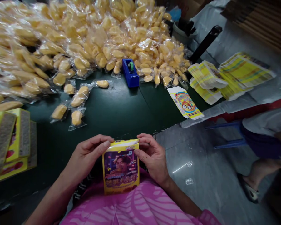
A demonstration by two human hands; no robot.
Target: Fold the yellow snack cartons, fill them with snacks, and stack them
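Observation:
A yellow and purple printed carton [120,170] stands upright against my lap, its top edge toward the table. At the carton's upper left corner, my left hand [91,153] grips it between thumb and fingers. My right hand [153,156] pinches the upper right corner, thumb on the front face. A narrow white gap shows along the top flap; the inside is hidden. Beyond the hands, several yellow pieces in clear wrappers [77,117] lie loose on the dark green table [112,109].
A large heap of wrapped yellow pieces [84,40] covers the back. Before it stands a blue tape dispenser [131,73]. Filled-looking yellow boxes [18,137] are stacked at left. Flat cartons [186,103] and more stacks [239,75] lie right. Another person's leg [257,175] is at far right.

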